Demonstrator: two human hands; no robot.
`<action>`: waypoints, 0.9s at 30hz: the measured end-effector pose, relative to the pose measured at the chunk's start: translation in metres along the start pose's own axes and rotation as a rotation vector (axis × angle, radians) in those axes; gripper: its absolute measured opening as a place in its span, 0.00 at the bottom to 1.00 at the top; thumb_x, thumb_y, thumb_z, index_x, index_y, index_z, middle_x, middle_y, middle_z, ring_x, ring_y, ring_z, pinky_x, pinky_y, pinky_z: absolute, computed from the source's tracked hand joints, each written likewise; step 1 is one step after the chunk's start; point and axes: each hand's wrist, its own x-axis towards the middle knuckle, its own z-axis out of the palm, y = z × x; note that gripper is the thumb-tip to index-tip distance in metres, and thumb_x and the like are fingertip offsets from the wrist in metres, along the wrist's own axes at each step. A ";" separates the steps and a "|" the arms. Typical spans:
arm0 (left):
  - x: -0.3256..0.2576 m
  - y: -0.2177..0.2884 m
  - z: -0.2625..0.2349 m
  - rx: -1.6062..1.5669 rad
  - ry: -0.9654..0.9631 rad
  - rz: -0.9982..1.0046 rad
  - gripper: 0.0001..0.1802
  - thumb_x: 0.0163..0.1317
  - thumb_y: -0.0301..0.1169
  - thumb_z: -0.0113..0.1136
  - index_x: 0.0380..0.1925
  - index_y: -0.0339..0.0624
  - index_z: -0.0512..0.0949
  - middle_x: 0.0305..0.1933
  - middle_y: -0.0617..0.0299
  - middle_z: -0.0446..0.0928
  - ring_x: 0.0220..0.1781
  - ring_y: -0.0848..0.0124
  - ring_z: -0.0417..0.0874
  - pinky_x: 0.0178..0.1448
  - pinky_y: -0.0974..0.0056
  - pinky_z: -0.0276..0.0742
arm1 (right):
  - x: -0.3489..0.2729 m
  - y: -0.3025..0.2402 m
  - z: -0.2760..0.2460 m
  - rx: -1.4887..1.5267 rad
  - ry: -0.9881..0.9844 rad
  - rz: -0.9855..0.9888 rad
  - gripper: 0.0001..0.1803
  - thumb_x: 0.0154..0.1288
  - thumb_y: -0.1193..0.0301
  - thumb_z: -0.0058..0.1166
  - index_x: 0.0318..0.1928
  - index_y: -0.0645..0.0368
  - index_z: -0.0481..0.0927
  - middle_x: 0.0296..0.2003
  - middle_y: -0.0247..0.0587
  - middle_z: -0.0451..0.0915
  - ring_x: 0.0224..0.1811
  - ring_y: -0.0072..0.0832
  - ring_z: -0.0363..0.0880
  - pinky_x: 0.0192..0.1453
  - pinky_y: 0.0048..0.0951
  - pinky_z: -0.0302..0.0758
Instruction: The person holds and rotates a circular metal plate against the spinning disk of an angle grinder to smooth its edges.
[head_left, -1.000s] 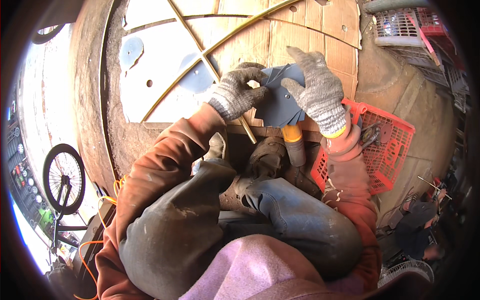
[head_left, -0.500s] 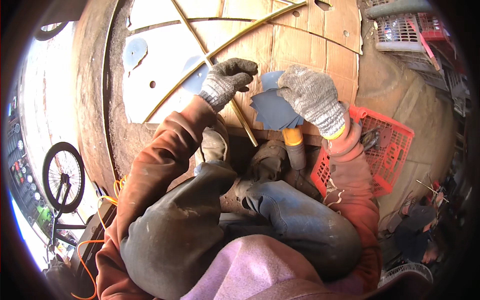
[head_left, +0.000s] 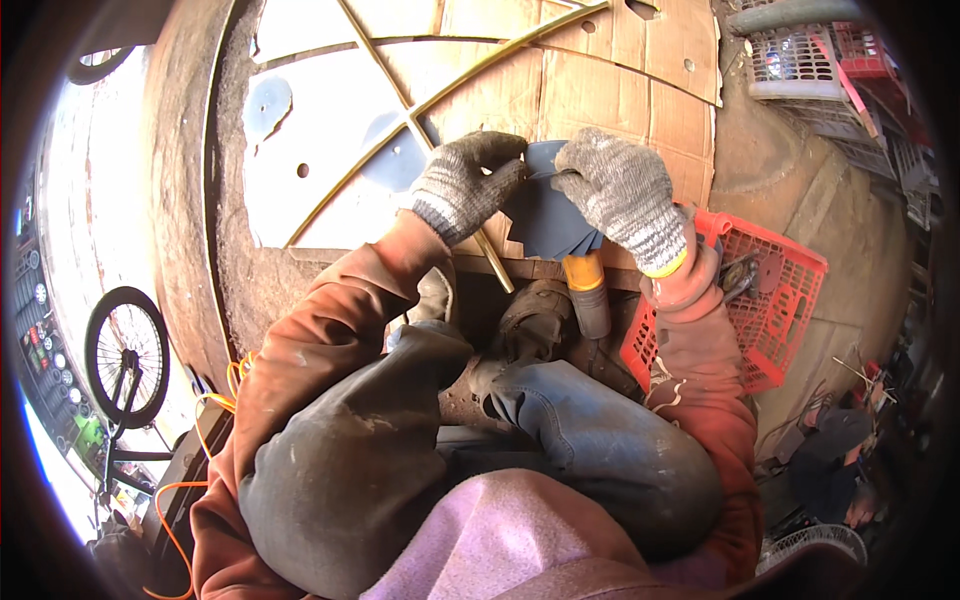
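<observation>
Both my hands wear grey knitted gloves and meet over a fanned stack of blue-grey sheets that look like sandpaper. My left hand is closed, its thumb and fingertips at the stack's upper left edge. My right hand pinches the sheets at their upper right, its fingertips partly hidden behind the glove. Just below the stack lies a power tool with a yellow and dark grey body, its far end covered by the sheets. Two brass-coloured tubes cross on the cardboard beyond my left hand.
Cardboard with holes covers the work surface; a round blue-grey piece lies on its left. An orange-red plastic basket holding metal parts stands by my right forearm. Crates sit far right, a bicycle wheel far left.
My left hand has moved right and slightly down, from above the cardboard to the edge of the sheets. The right hand has stayed nearly in place, and the sheets have shifted slightly.
</observation>
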 end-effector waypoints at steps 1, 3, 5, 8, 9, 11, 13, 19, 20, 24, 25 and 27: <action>-0.002 0.002 0.000 0.049 0.022 0.073 0.15 0.65 0.27 0.65 0.51 0.36 0.82 0.43 0.58 0.85 0.40 0.72 0.85 0.47 0.66 0.82 | 0.000 0.000 0.000 0.000 0.000 0.001 0.13 0.53 0.63 0.69 0.38 0.51 0.84 0.37 0.41 0.83 0.39 0.43 0.83 0.42 0.42 0.80; -0.004 0.007 -0.002 0.098 0.042 0.146 0.15 0.64 0.26 0.65 0.51 0.37 0.83 0.44 0.57 0.85 0.41 0.69 0.86 0.48 0.64 0.82 | 0.000 0.001 0.002 0.002 0.015 -0.008 0.13 0.53 0.64 0.69 0.38 0.52 0.83 0.36 0.41 0.82 0.38 0.43 0.83 0.41 0.42 0.79; -0.006 0.015 -0.006 0.317 0.099 0.351 0.16 0.62 0.23 0.65 0.50 0.40 0.84 0.47 0.53 0.83 0.46 0.61 0.87 0.51 0.60 0.81 | 0.000 0.003 0.004 0.029 0.035 -0.010 0.13 0.53 0.64 0.69 0.38 0.52 0.83 0.36 0.41 0.82 0.38 0.43 0.83 0.40 0.42 0.79; -0.009 0.020 -0.008 0.336 0.103 0.397 0.17 0.60 0.22 0.65 0.50 0.42 0.84 0.47 0.51 0.83 0.49 0.57 0.85 0.53 0.58 0.80 | 0.000 0.003 0.002 0.060 0.015 0.013 0.12 0.56 0.63 0.66 0.39 0.53 0.83 0.37 0.42 0.81 0.39 0.44 0.83 0.42 0.42 0.79; -0.009 0.021 -0.008 0.373 0.112 0.449 0.16 0.60 0.22 0.65 0.49 0.42 0.84 0.47 0.51 0.83 0.49 0.56 0.85 0.53 0.58 0.80 | 0.000 0.002 0.001 0.063 -0.025 0.039 0.13 0.59 0.62 0.64 0.41 0.53 0.83 0.38 0.41 0.81 0.41 0.44 0.83 0.44 0.43 0.79; -0.008 0.023 -0.008 0.405 0.121 0.504 0.16 0.60 0.21 0.64 0.49 0.42 0.84 0.46 0.53 0.84 0.48 0.59 0.86 0.52 0.59 0.81 | -0.001 0.002 0.001 0.076 -0.019 0.045 0.12 0.58 0.62 0.64 0.41 0.53 0.83 0.38 0.41 0.81 0.41 0.44 0.83 0.44 0.43 0.79; -0.006 0.024 -0.006 0.436 0.131 0.558 0.16 0.60 0.21 0.64 0.49 0.42 0.84 0.46 0.55 0.84 0.47 0.61 0.86 0.51 0.60 0.81 | -0.001 0.003 0.001 0.089 -0.013 0.051 0.12 0.58 0.63 0.64 0.40 0.54 0.83 0.38 0.41 0.81 0.41 0.44 0.83 0.45 0.43 0.79; 0.021 0.004 -0.013 -0.560 -0.212 -0.166 0.18 0.64 0.23 0.57 0.54 0.35 0.82 0.43 0.60 0.86 0.45 0.71 0.86 0.52 0.66 0.82 | 0.000 0.005 0.001 0.168 0.031 0.043 0.13 0.58 0.62 0.64 0.42 0.53 0.84 0.39 0.42 0.82 0.42 0.44 0.83 0.46 0.43 0.79; 0.024 0.002 -0.015 -0.510 -0.229 -0.186 0.19 0.65 0.28 0.58 0.56 0.34 0.81 0.44 0.59 0.86 0.44 0.71 0.85 0.51 0.66 0.82 | -0.002 0.009 0.004 0.115 0.035 0.035 0.14 0.58 0.61 0.65 0.42 0.53 0.84 0.39 0.43 0.83 0.42 0.44 0.83 0.46 0.42 0.80; 0.034 0.002 -0.014 -0.467 -0.259 -0.255 0.19 0.66 0.30 0.61 0.55 0.34 0.81 0.45 0.59 0.86 0.43 0.72 0.85 0.51 0.66 0.81 | -0.002 0.010 0.010 0.045 0.045 0.032 0.16 0.58 0.59 0.65 0.43 0.53 0.84 0.39 0.44 0.83 0.43 0.45 0.83 0.46 0.43 0.80; 0.036 0.002 -0.008 -0.425 -0.239 -0.254 0.19 0.66 0.29 0.62 0.56 0.35 0.81 0.46 0.59 0.85 0.44 0.72 0.85 0.51 0.67 0.81 | -0.002 0.011 0.010 0.044 0.043 0.031 0.16 0.58 0.59 0.65 0.43 0.53 0.84 0.39 0.44 0.83 0.43 0.45 0.83 0.46 0.43 0.80; 0.038 0.001 -0.003 -0.384 -0.216 -0.254 0.19 0.67 0.29 0.63 0.57 0.36 0.80 0.47 0.59 0.85 0.44 0.73 0.84 0.50 0.67 0.81 | -0.002 0.012 0.011 0.062 0.030 0.057 0.16 0.59 0.59 0.64 0.44 0.54 0.84 0.40 0.45 0.83 0.43 0.46 0.83 0.47 0.43 0.80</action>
